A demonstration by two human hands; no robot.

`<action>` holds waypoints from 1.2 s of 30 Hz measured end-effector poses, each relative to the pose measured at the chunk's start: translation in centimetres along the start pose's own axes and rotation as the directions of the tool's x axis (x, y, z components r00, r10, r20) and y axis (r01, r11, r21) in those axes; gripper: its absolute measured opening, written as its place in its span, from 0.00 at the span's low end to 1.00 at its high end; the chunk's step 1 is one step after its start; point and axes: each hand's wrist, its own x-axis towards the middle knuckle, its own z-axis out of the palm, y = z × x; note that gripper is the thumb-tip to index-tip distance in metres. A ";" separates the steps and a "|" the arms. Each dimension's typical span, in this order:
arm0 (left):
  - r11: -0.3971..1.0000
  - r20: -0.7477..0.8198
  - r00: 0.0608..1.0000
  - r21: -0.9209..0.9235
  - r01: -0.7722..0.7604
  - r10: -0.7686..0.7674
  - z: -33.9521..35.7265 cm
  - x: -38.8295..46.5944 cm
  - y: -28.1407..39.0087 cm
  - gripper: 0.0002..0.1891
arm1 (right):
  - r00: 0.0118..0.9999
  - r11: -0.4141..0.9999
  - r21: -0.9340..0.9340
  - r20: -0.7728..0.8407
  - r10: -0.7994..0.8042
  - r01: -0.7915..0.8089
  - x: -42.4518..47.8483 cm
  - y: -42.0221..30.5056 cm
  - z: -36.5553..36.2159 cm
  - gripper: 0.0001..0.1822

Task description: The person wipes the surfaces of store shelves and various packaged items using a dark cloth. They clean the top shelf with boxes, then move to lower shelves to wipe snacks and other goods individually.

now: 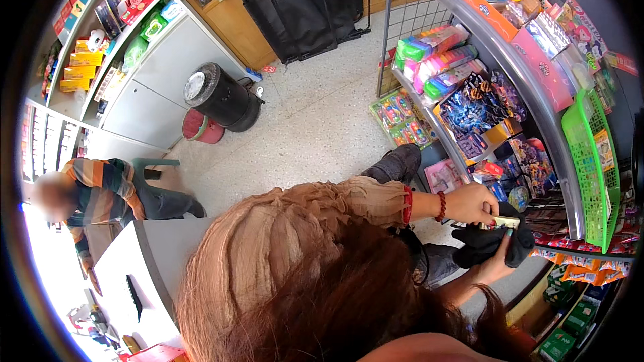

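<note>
My left hand (465, 204), with a dark red bead bracelet at the wrist, pinches a small cream-coloured piece (504, 222) that bears dark marks. My right hand (495, 264) grips a folded black cloth item (470, 249) from below, its thumb near the cream piece. Whether the cloth is gloves or socks, I cannot tell. Both hands are close together beside the lower right end of the curved display shelf. Part of the cloth is hidden behind my fingers.
A green plastic basket (588, 171) stands on the shelf rail. Packaged toys (473, 105) fill the rack. Behind are a black bin (221, 98), a pink bucket (202, 127) and a folded black frame (302, 7). Another person (105, 186) sits at the left by a white counter (131, 271).
</note>
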 end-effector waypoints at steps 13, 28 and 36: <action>0.922 -0.105 0.990 -0.384 0.046 -0.094 4.0 1.0 -1.8 0.12 | 0.968 0.836 0.498 0.033 0.249 -0.232 -1.3 0.9 -0.5 0.29; 0.944 -0.322 0.890 0.183 -0.276 0.323 1.7 -0.1 0.5 0.09 | 1.000 0.982 0.191 -0.025 0.019 -0.014 -1.1 0.8 0.6 0.19; 0.899 -0.554 0.709 0.310 -0.310 0.436 -7.0 4.2 6.3 0.06 | 0.980 0.952 0.300 -0.163 0.117 -0.064 -1.7 0.0 0.4 0.19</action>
